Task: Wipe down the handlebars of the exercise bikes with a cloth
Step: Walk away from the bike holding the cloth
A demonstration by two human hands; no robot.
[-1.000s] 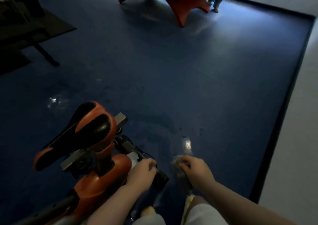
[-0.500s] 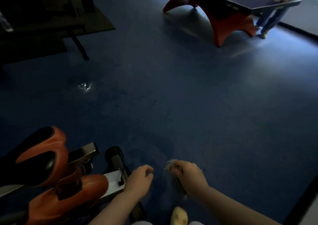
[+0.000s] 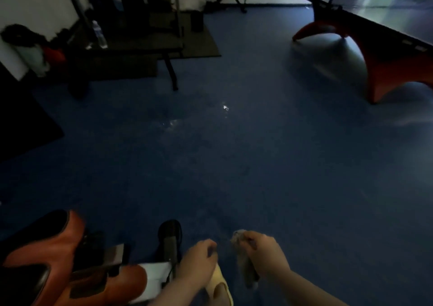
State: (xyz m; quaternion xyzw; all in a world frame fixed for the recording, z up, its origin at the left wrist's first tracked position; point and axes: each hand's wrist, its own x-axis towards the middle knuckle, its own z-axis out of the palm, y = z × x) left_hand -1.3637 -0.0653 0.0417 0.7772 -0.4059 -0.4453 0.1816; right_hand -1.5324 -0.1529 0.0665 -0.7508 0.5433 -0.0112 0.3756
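An orange and black exercise bike (image 3: 100, 282) fills the lower left corner, its saddle (image 3: 44, 244) nearest the edge. Its black handlebar grip (image 3: 169, 234) points away from me over the blue floor. My left hand (image 3: 199, 259) hovers just right of the grip with fingers curled and nothing in them. A little further right, my right hand (image 3: 267, 256) grips a crumpled grey cloth (image 3: 246, 270) that hangs below the fist, apart from the bike.
A table-tennis table (image 3: 386, 55) with red legs stands at the upper right. A weight bench (image 3: 131, 48), black mats and a water bottle (image 3: 99, 34) occupy the upper left. My yellow shoe (image 3: 220, 287) shows at the bottom. Blue floor stretches ahead.
My left hand has let go of the handlebar grip and now sits beside it. The right hand still holds the cloth. My view has swung up and to the left.
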